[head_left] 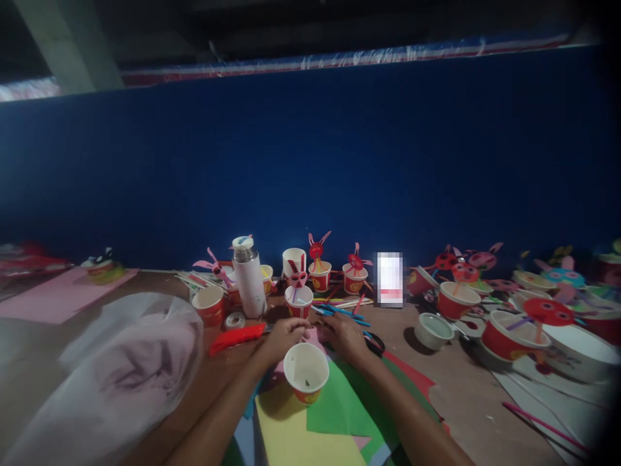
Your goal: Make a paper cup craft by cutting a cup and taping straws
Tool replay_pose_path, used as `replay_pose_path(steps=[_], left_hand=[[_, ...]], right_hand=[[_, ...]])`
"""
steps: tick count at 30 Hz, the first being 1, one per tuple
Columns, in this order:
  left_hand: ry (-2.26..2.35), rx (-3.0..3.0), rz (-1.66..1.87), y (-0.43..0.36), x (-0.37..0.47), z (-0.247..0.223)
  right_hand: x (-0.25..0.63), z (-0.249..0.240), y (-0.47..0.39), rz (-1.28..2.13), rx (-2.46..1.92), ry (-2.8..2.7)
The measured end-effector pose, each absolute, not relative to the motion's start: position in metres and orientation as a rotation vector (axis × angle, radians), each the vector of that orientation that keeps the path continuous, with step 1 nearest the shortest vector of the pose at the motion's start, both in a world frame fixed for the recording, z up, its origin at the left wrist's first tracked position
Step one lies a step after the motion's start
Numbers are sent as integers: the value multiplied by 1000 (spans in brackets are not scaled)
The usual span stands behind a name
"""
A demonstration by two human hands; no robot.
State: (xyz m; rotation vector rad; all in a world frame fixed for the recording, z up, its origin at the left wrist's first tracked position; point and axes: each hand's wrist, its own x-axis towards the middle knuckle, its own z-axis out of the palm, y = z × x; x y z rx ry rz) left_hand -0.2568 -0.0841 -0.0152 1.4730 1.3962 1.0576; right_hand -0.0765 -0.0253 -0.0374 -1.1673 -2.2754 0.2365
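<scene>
My left hand (287,338) is closed, fingers curled together, just behind a white-and-red paper cup (306,370). My right hand (343,335) faces it, fingers bent inward and pressed together. Pink paper (315,336) lies between and beneath the fingertips; whatever small thing they grip is hidden. Blue sticks (347,314) lie just beyond my right hand, and dark-handled scissors (375,343) rest beside its wrist. Sheets of yellow paper (286,430) and green paper (347,404) spread under the cup and forearms. A red-handled cutter (237,338) lies left of my left hand.
Behind the hands stand a white flask (250,285), a tape roll (235,321) and a cup with a rabbit-eared figure (298,299). A lit phone (390,279) leans upright. To the right are a bowl of liquid (434,330) and several decorated cups (458,299). A plastic bag (140,362) lies left.
</scene>
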Motion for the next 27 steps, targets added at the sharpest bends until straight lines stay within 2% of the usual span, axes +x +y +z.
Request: replay_pose_path(steps=[14,27], left_hand=[[1003,909,1000,-48,-243,-37],[819,544,1096,-42,-228,-26]], right_hand=[[-79,-38,-25,69,-1161,-2377],[-81,-34,-28,180,-1185,-2388]])
